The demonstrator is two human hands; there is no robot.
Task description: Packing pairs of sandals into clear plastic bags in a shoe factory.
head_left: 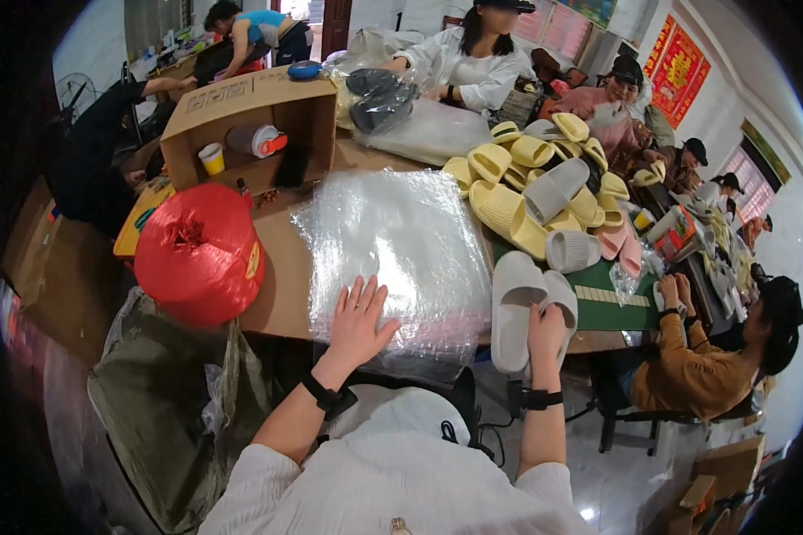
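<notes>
The right hand (545,328) grips the grey slippers (519,303), pointing to 12 o'clock, while the spread left hand (359,319) presses the plastic bags (393,250).

Red twine spool (200,252), open carton (241,125)

Ahead of the left hand (359,323) the flat stack of clear plastic bags (393,245) gives open passage. To its left the red twine spool (201,252) blocks the table edge, with the open cardboard box (250,120) beyond. The right hand (546,332) is hemmed by grey slippers (526,303); a yellow slipper pile (531,192) crowds the far side.
</notes>
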